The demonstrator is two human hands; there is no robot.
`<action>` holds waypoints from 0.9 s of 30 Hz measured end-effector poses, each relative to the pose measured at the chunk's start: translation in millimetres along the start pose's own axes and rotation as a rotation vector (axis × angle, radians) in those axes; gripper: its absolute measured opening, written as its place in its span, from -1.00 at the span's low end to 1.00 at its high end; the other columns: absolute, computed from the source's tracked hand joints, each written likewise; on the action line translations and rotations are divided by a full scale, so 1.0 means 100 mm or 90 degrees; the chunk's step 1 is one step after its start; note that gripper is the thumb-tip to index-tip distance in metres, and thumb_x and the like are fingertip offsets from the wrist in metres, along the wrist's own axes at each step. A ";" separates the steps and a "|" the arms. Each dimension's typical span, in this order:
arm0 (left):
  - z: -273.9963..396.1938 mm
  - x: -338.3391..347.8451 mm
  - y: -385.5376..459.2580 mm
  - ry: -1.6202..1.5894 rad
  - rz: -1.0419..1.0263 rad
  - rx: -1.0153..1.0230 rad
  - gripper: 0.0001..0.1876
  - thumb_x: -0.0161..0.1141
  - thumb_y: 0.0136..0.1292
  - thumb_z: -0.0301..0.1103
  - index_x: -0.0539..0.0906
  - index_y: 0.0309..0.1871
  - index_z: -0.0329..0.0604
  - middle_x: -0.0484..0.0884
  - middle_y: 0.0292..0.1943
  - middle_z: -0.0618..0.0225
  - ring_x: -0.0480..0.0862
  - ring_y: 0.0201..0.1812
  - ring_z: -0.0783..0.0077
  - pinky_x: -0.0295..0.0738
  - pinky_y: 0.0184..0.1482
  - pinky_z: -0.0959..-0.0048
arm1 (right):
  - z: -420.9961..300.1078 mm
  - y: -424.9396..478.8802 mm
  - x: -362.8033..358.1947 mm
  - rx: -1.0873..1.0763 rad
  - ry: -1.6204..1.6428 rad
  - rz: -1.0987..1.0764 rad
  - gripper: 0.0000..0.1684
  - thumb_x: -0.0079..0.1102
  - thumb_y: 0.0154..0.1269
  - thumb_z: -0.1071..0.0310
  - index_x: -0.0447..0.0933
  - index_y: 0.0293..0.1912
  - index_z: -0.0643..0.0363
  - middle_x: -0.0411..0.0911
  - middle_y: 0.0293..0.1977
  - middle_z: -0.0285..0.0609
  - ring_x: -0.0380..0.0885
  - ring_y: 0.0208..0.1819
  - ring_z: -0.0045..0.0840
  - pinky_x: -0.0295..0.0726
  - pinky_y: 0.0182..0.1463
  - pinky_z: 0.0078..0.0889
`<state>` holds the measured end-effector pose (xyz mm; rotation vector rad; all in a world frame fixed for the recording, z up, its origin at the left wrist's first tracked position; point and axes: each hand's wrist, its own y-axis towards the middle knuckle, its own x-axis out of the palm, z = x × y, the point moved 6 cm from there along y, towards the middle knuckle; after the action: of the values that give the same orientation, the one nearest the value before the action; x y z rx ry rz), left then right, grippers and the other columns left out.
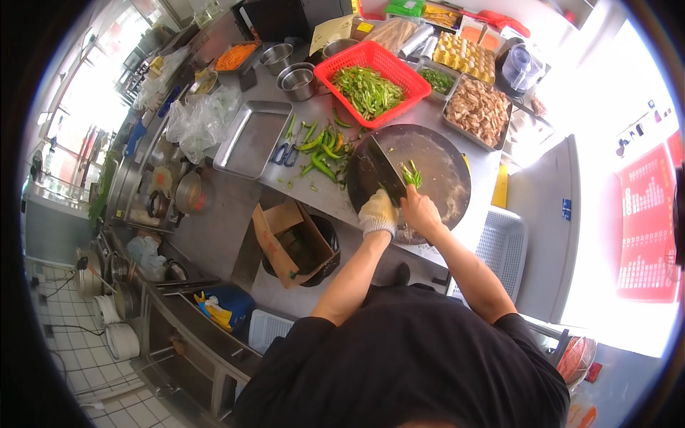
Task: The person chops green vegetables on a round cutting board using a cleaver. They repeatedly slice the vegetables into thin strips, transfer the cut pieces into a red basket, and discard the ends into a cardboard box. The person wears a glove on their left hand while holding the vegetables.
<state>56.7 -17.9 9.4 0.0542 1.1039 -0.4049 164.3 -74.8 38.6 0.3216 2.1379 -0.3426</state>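
Observation:
My right hand (420, 208) is closed on the handle of a broad cleaver (386, 170), its blade standing over a round dark chopping board (447, 166). My left hand (379, 211), in a pale knit glove, rests at the board's near left part beside the blade; its fingers seem bent over a green pepper, mostly hidden. Cut green pepper pieces (412, 174) lie right of the blade. Whole green peppers (324, 152) are heaped on the steel table left of the board, near blue-handled scissors (284, 154). A red plastic basket (412, 80) beyond the board holds sliced green peppers.
An empty steel tray (225, 152) lies at the left. Behind the board stand a tray of sliced meat (478, 109), egg cartons (464, 56), a tub of chopped greens (436, 80) and steel bowls (297, 80). An open cardboard box (273, 243) is below the table's near edge.

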 end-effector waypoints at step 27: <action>-0.10 -0.15 0.00 -0.125 -0.026 -0.168 -0.56 0.17 0.18 0.00 0.60 -0.20 -0.29 0.68 -0.24 -0.10 0.67 -0.13 -0.12 0.55 -0.07 0.08 | -0.09 -0.47 -0.24 0.023 -0.054 -0.049 -0.78 -0.08 0.33 0.29 0.22 -0.16 0.20 0.58 -0.46 0.23 0.58 -0.35 0.15 0.51 -0.26 0.16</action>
<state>42.6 -11.5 18.4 -0.2366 0.9572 -0.2919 154.0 -117.8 69.2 0.2414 2.0656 -0.4314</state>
